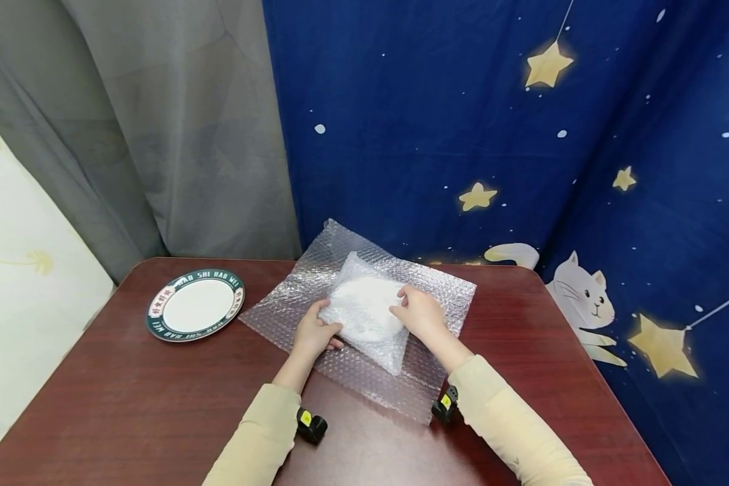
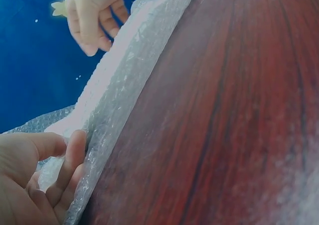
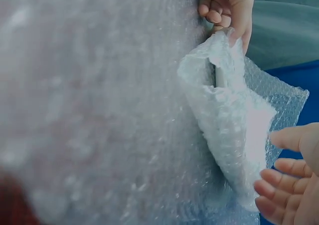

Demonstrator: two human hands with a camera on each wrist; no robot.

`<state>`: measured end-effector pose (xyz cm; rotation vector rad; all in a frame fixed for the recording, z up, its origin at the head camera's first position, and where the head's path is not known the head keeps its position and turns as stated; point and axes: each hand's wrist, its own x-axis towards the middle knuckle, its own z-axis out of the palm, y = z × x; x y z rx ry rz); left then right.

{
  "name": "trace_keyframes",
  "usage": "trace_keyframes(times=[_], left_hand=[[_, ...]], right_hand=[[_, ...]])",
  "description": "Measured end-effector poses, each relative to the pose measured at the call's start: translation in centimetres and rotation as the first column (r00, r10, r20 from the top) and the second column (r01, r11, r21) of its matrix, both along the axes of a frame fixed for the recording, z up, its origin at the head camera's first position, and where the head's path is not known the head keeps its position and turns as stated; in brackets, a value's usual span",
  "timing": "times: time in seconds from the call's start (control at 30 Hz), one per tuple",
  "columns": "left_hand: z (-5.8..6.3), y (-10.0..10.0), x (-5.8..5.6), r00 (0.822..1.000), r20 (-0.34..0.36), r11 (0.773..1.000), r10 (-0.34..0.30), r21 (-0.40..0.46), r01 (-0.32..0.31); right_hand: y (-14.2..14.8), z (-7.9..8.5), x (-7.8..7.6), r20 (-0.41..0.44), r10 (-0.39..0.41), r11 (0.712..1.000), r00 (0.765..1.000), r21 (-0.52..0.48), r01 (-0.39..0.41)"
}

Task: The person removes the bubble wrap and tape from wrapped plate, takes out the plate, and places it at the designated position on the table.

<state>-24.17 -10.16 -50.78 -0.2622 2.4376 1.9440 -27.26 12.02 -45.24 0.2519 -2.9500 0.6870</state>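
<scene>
A round white plate wrapped in bubble wrap (image 1: 364, 310) lies in the middle of a larger flat bubble wrap sheet (image 1: 370, 386). In the right wrist view, a pale rim (image 3: 220, 77) shows through a gap in the wrapping. My left hand (image 1: 312, 332) grips the package's near left edge, thumb on top and some fingers lower down. At the opposite side is my right hand (image 1: 424, 314), its fingers loosely extended by the wrapping. The right wrist view shows that hand (image 3: 294, 177) with fingers apart; whether the fingertips touch the wrap, I cannot tell.
A white plate with a dark green lettered rim (image 1: 158, 324) sits at the table's back left. The brown wooden table (image 1: 176, 398) reaches back to a grey curtain (image 1: 176, 135) and a blue starry curtain (image 1: 401, 135). Small black cameras are strapped at both wrists.
</scene>
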Motion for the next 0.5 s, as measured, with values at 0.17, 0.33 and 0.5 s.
trace_keyframes(times=[0.17,0.33,0.5], left_hand=[[0.2,0.0,0.1,1.0,0.01,1.0,-0.001,-0.017,0.001],[0.2,0.0,0.1,1.0,0.019,1.0,0.006,-0.025,-0.005],[0.2,0.0,0.0,1.0,0.009,1.0,0.006,-0.018,-0.006]], right_hand=[[-0.7,0.1,-0.6,-0.019,0.082,0.996,0.996,-0.03,-0.082],[-1.4,-0.4,-1.2,-0.001,0.221,0.975,0.975,-0.034,-0.221],[-2.1,-0.7,-1.8,0.023,0.297,0.955,0.955,-0.022,-0.297]])
